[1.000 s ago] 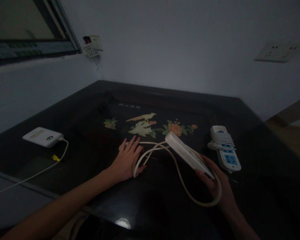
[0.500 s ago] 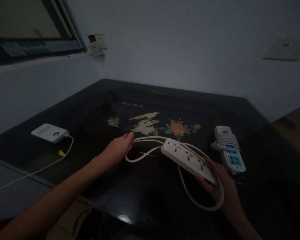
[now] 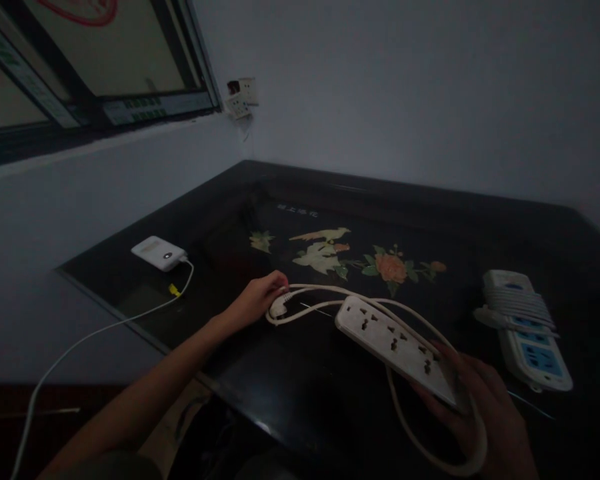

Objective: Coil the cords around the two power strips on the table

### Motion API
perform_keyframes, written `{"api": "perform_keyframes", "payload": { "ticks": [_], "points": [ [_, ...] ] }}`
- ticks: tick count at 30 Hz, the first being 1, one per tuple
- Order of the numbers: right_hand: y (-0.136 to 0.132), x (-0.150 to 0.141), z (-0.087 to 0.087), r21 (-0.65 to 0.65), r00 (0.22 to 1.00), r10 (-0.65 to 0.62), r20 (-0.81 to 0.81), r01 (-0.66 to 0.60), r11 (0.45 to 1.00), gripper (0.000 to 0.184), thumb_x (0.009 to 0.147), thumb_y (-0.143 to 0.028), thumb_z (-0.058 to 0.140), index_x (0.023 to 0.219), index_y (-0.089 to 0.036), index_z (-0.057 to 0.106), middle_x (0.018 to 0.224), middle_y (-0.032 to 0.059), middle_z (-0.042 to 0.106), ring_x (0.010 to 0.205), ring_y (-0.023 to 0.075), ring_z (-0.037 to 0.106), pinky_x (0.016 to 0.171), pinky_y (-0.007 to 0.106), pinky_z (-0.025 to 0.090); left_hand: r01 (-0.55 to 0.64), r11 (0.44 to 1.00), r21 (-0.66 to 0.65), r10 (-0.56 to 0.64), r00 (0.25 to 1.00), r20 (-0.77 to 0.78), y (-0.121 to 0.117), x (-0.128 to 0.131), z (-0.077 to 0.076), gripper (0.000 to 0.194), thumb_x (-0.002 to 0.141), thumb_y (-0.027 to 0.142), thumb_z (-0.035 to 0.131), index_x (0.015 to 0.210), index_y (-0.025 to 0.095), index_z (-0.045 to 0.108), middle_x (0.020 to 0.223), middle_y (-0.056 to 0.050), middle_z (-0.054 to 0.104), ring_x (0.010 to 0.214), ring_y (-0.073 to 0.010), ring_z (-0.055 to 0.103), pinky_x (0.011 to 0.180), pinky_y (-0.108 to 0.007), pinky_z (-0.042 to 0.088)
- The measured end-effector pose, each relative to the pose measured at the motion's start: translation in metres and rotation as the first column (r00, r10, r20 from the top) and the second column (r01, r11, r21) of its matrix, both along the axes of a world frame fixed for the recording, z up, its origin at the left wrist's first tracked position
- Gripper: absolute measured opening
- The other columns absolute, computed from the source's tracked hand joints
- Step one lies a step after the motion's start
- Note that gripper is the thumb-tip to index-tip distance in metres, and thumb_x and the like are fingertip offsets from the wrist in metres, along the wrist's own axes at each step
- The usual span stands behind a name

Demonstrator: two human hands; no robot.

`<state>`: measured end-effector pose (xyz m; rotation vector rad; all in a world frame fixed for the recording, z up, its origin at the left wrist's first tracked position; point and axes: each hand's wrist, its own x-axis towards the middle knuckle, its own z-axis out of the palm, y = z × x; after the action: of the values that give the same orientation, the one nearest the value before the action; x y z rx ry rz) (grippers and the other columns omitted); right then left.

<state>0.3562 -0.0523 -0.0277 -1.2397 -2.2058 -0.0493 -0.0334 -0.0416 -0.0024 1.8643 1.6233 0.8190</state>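
My right hand (image 3: 485,413) grips the near end of a cream power strip (image 3: 397,347) and holds it tilted above the black table (image 3: 330,393). The strip's cream cord (image 3: 325,297) loops across the table and under my right hand. My left hand (image 3: 260,300) is closed on the plug end of that cord (image 3: 279,308), close to the painted bird and flower design (image 3: 350,257) on the tabletop.
A second power strip (image 3: 527,327), white with blue sockets and its cord wound round it, lies at the right. A small white device (image 3: 159,253) with a white cable (image 3: 105,330) sits at the table's left edge. Wall sockets (image 3: 240,97) hang in the corner beside a window (image 3: 80,67).
My left hand went from lying flat on the cord to pinching its plug end. The strip turned socket-side up in my right hand. My view swung left.
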Motion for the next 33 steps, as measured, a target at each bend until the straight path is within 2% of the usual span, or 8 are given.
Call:
{"api": "perform_keyframes", "payload": {
  "ticks": [2, 6, 10, 15, 19, 24, 28, 33],
  "points": [
    [0.0, -0.001, 0.0, 0.008, 1.0, -0.009, 0.003, 0.009, 1.0, 0.055, 0.085, -0.057, 0.046, 0.13, -0.025, 0.044, 0.109, 0.0116, 0.055, 0.094, 0.0285, 0.058, 0.074, 0.042, 0.053, 0.02, 0.999, 0.038, -0.018, 0.998, -0.061, -0.004, 0.0, -0.006, 0.019, 0.091, 0.021, 0.041, 0.09, 0.018, 0.059, 0.09, -0.005, 0.065, 0.086, -0.0161, 0.062, 0.077, -0.029, 0.049],
    [0.001, 0.0, -0.002, 0.016, 0.999, -0.044, -0.015, 0.044, 0.999, 0.054, 0.085, -0.057, 0.046, 0.126, -0.022, 0.047, 0.106, 0.0121, 0.055, 0.091, 0.0277, 0.059, 0.072, 0.04, 0.053, 0.018, 0.998, 0.057, -0.01, 0.991, -0.135, -0.012, 0.001, -0.007, 0.027, 0.093, 0.023, 0.04, 0.098, 0.018, 0.065, 0.106, -0.007, 0.064, 0.101, -0.0178, 0.058, 0.093, -0.035, 0.045],
    [0.002, 0.002, -0.005, -0.017, 0.998, -0.065, 0.002, 0.065, 0.998, 0.054, 0.085, -0.06, 0.044, 0.122, -0.021, 0.049, 0.107, 0.0121, 0.055, 0.09, 0.0264, 0.059, 0.071, 0.038, 0.053, -0.01, 1.0, 0.018, 0.013, 0.985, -0.173, -0.02, 0.004, -0.003, 0.024, 0.089, 0.037, 0.052, 0.096, 0.02, 0.067, 0.116, -0.008, 0.059, 0.109, -0.021, 0.054, 0.098, -0.039, 0.043],
    [0.004, 0.003, -0.008, -0.074, 0.993, -0.114, -0.026, 0.112, 0.991, 0.058, 0.083, -0.065, 0.044, 0.119, -0.021, 0.051, 0.105, 0.0112, 0.057, 0.09, 0.0262, 0.06, 0.07, 0.037, 0.053, 0.01, 0.998, 0.064, 0.003, 0.98, -0.197, -0.024, 0.015, 0.001, 0.017, 0.081, 0.035, 0.063, 0.088, 0.019, 0.063, 0.113, -0.008, 0.055, 0.109, -0.0221, 0.051, 0.096, -0.039, 0.043],
    [0.005, 0.002, -0.007, -0.102, 0.99, -0.138, -0.038, 0.134, 0.986, 0.059, 0.082, -0.066, 0.044, 0.119, -0.02, 0.052, 0.106, 0.0117, 0.058, 0.09, 0.0269, 0.06, 0.07, 0.038, 0.052, 0.046, 0.994, 0.102, -0.024, 0.977, -0.211, -0.024, 0.023, -0.001, 0.013, 0.086, 0.027, 0.055, 0.097, 0.019, 0.054, 0.111, -0.008, 0.058, 0.104, -0.0206, 0.056, 0.091, -0.037, 0.047],
    [0.005, 0.001, -0.006, -0.118, 0.986, -0.146, -0.081, 0.136, 0.984, 0.059, 0.081, -0.065, 0.047, 0.12, -0.021, 0.051, 0.107, 0.0116, 0.059, 0.093, 0.0279, 0.06, 0.075, 0.04, 0.052, 0.119, 0.984, 0.133, -0.076, 0.955, -0.288, -0.026, 0.021, -0.011, 0.022, 0.094, 0.028, 0.042, 0.113, 0.02, 0.05, 0.114, -0.009, 0.061, 0.104, -0.0203, 0.06, 0.09, -0.036, 0.049],
    [0.006, 0.005, -0.007, -0.183, 0.984, -0.146, -0.098, 0.126, 0.975, 0.057, 0.08, -0.061, 0.052, 0.122, -0.024, 0.051, 0.109, 0.0111, 0.058, 0.094, 0.028, 0.06, 0.075, 0.04, 0.052, 0.061, 0.967, 0.248, -0.009, 0.978, -0.208, -0.025, 0.019, -0.005, 0.023, 0.093, 0.027, 0.04, 0.111, 0.018, 0.052, 0.11, -0.01, 0.062, 0.1, -0.02, 0.061, 0.087, -0.033, 0.05],
    [0.008, 0.01, -0.008, -0.221, 0.986, -0.099, -0.133, 0.068, 0.973, 0.053, 0.077, -0.052, 0.06, 0.121, -0.023, 0.052, 0.11, 0.0105, 0.058, 0.096, 0.0276, 0.06, 0.078, 0.039, 0.051, -0.168, 0.965, 0.2, 0.166, 0.986, 0.027, -0.017, 0.018, 0.016, 0.02, 0.09, 0.032, 0.047, 0.103, 0.018, 0.052, 0.097, -0.006, 0.064, 0.088, -0.0188, 0.062, 0.08, -0.031, 0.05]
  ]
}}
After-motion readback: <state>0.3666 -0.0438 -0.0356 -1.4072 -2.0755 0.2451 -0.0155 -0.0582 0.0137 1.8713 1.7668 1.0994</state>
